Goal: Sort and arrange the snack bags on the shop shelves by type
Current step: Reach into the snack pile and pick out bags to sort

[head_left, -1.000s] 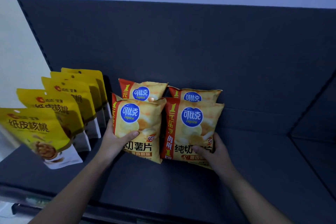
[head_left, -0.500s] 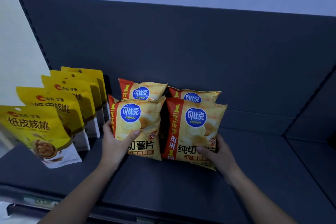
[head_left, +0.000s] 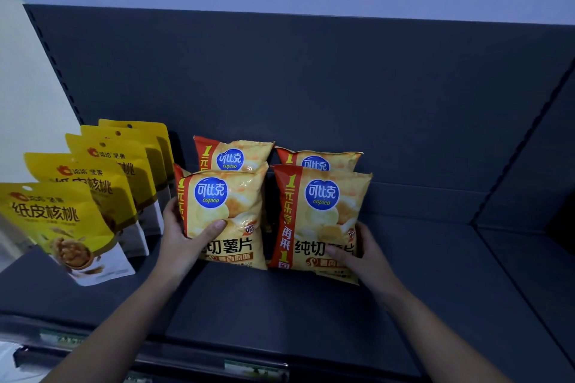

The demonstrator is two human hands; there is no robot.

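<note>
Gripping the front-left chip bag (head_left: 222, 214) along its left edge, the left hand (head_left: 182, 241) has its thumb pressed across the bag's face and its fingers wrapped behind, so it is clamped on that bag. The right hand (head_left: 362, 253) is clamped the same way on the lower right corner of the front-right chip bag (head_left: 317, 218), thumb on the printed front, fingers behind the right edge. Both bags stand upright on the dark shelf (head_left: 280, 305), side by side with only a thin gap between them. Directly behind each stands another chip bag, the back-left one (head_left: 231, 154) and the back-right one (head_left: 317, 160), with only their tops showing. To the left, a row of yellow walnut pouches (head_left: 102, 183) runs from the back panel (head_left: 311, 87) toward the shelf's front lip (head_left: 217, 361); the nearest pouch (head_left: 59, 227) leans outward near the shelf's left end. The left hand sits just beside the pouch row, with little room between them. Right of the chip bags the shelf surface lies bare up to the seam (head_left: 510, 274) where the next shelf section begins, and a broad bare strip runs in front of the bags to the lip.
</note>
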